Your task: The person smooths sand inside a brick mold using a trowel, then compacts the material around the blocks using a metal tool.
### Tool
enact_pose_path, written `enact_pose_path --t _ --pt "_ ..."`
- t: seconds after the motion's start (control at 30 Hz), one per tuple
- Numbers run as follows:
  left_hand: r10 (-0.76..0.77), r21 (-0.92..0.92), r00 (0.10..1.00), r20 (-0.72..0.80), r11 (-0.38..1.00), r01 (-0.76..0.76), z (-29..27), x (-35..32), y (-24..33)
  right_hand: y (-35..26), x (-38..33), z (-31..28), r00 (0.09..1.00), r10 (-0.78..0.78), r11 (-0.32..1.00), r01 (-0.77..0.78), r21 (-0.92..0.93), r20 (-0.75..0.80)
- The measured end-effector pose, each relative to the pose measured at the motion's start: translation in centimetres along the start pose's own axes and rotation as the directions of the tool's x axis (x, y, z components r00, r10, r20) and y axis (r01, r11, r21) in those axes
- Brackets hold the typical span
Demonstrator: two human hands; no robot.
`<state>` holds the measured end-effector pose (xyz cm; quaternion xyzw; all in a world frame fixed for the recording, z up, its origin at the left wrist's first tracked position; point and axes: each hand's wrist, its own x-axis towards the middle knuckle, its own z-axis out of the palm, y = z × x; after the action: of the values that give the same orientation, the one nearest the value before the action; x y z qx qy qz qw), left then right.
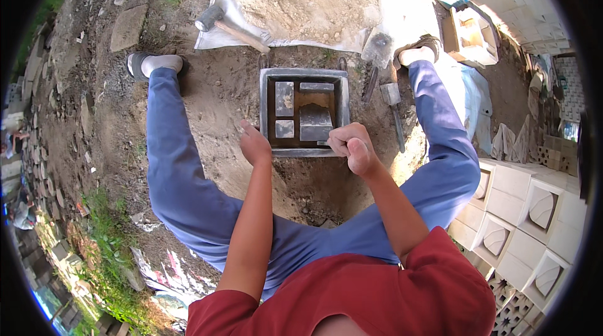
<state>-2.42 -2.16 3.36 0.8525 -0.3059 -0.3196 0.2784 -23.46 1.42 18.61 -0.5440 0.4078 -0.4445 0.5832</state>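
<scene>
On the bare ground between my legs sits a grey metal mould (304, 73), box-shaped, with upright loops at its far corners. Inside it are several dark metal blocks (315, 123) with brown gaps around them. My left hand (255, 145) is against the mould's near left side, fingers stretched out and holding nothing that I can see. At the near right corner, my right hand (355, 148) is closed with the thumb uppermost. A small pale edge shows beside its fingers over the mould; what it grips is mostly hidden.
Beyond the mould, sandy powder (308, 3) is heaped on a white sheet (210, 37). A mallet (210, 17) lies at its left corner. To the right are a trowel (378, 50) and a hammer (391, 93). Pale moulded blocks (512, 188) are stacked at the right.
</scene>
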Motion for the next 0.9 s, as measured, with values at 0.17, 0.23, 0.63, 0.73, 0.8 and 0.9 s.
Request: enact_pose_path --t 0.17,0.23,0.63,0.73,0.8,0.9 --pt "0.01 -0.005 1.0 -0.016 1.0 -0.01 -0.3 0.9 0.1 -2.3 -0.1 0.1 0.996 -0.039 0.998 0.035 0.046 0.086" --pt "0.01 -0.043 1.0 -0.002 0.999 -0.01 -0.1 0.5 -0.2 -0.3 -0.5 0.3 0.992 -0.07 0.997 0.072 -0.013 0.108" --pt "0.01 0.032 0.999 -0.03 0.999 -0.009 -0.1 0.7 -1.0 -1.1 1.0 0.7 0.998 0.058 0.997 -0.058 0.044 0.008" --pt "0.004 0.02 1.0 0.023 1.0 -0.004 -0.1 0.8 -0.7 -2.0 0.5 -0.1 0.999 0.003 0.999 -0.006 0.052 0.054" --pt "0.025 -0.061 1.0 -0.004 0.998 -0.025 0.3 0.9 -0.5 -1.1 0.4 -0.1 0.994 -0.036 0.999 0.033 0.029 0.099" --pt "-0.009 0.035 1.0 0.027 0.999 0.008 0.1 1.4 -1.2 -0.5 0.5 0.8 0.995 -0.042 0.998 0.045 -0.031 0.085"
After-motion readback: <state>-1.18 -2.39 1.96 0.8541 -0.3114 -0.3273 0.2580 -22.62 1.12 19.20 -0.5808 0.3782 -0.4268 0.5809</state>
